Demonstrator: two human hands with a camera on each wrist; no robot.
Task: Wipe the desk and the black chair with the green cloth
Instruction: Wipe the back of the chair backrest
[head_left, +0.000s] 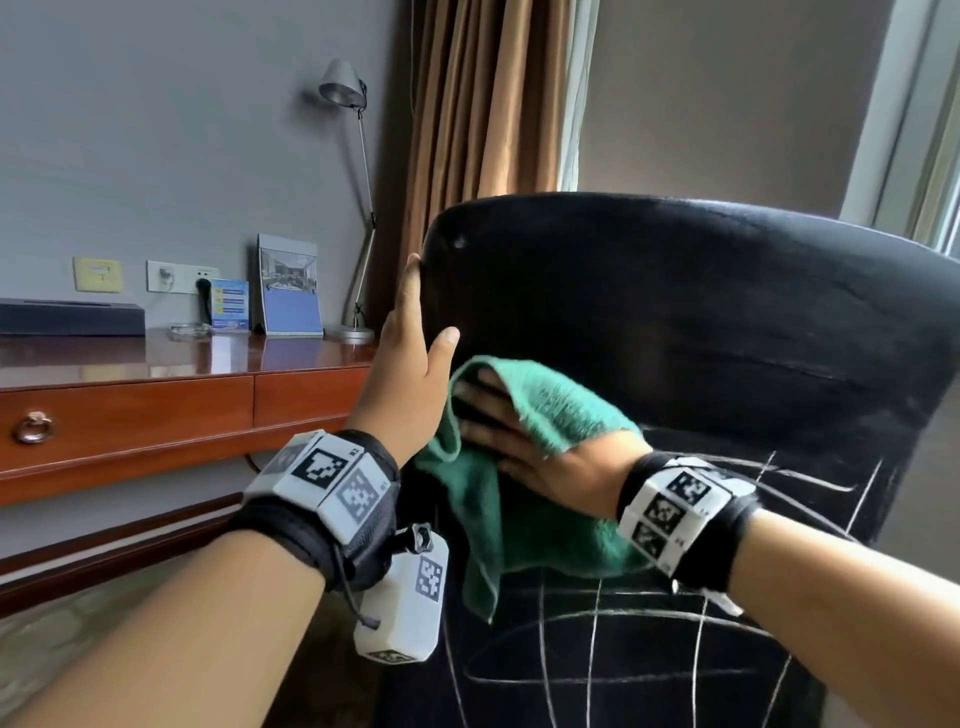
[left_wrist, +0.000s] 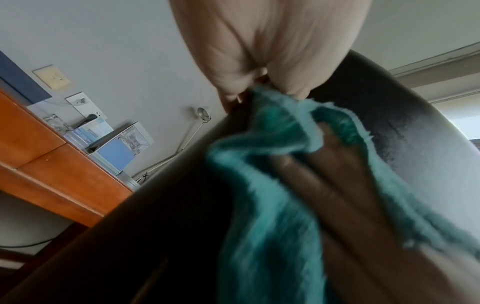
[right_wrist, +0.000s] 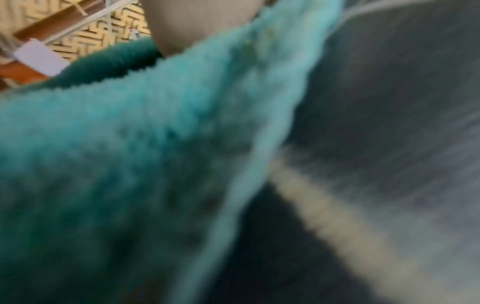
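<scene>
Green cloth (head_left: 550, 410) sits mid-frame, flattened against the back of the black chair (head_left: 675, 312) by the right hand (head_left: 561, 467), whose straight fingers press it with a fold lapped over them. Most of that back lies up and right of the cloth. The left hand (head_left: 410, 379) clamps the chair's left edge, thumb in front; the desk (head_left: 156, 358) stands at left.
</scene>
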